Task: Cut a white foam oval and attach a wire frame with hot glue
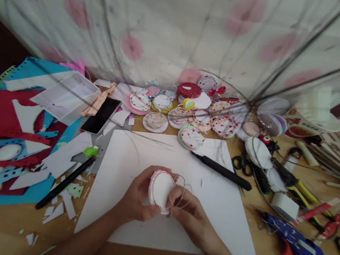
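Over the white sheet, my left hand is closed around a round white paper disc with a pinkish rim, holding it tilted on edge. My right hand pinches a thin wire at the disc's right edge. The wire stands out in small loops above the fingers. Whether it is fastened to the disc is hidden by the fingertips. Beyond the hands lies a black pen-like tool, its thin tip near a decorated round piece with a pale green base.
Several decorated paper discs cluster at the back. Left are coloured paper scraps, a clear box, a phone and a black pen. Right are scissors, pliers, a blue glue gun and a paper tub.
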Demonstrator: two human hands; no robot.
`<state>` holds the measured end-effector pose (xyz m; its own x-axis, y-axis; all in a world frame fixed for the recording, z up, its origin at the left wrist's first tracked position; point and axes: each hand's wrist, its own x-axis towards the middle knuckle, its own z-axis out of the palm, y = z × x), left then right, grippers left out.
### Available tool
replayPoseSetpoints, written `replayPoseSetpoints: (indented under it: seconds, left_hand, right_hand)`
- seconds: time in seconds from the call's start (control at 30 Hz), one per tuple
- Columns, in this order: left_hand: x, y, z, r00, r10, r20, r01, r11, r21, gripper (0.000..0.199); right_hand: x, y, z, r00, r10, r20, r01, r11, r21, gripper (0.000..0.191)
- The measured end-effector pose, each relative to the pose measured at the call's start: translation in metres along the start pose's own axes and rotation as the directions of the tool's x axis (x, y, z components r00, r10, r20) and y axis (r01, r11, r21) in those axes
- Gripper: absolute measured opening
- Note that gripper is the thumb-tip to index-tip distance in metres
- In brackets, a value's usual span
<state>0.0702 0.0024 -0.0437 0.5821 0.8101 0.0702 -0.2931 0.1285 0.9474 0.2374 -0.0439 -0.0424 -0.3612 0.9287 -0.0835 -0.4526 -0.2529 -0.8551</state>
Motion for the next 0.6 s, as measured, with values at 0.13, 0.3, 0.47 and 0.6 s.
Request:
replayPoseSetpoints:
  seconds: [0.13,0.3,0.47,0.6]
  left_hand:
    - [0.002,-0.004,0.000,0.996,-0.044,-0.073,0.047,0.998,0.040,0.068]
    - [0.003,0.000,-0.001,0.972,-0.059,-0.226,0.089,0.989,0.121,0.025]
    - [0.002,0.006,0.000,0.960,-0.009,-0.279,0.055,0.986,0.158,0.011]
    - [0.002,0.006,0.000,0.955,0.015,-0.297,0.042,0.982,0.184,0.007]
  right_hand:
    - [0.000,0.000,0.001,0.994,-0.057,-0.089,0.054,0.998,-0.028,0.011]
    - [0.002,-0.003,0.004,0.948,-0.207,-0.242,0.148,0.960,-0.238,0.007]
    - [0.002,0.001,0.009,0.917,-0.324,-0.234,0.212,0.891,-0.402,0.006]
    - [0.000,0.005,0.010,0.912,-0.355,-0.204,0.241,0.868,-0.434,0.010]
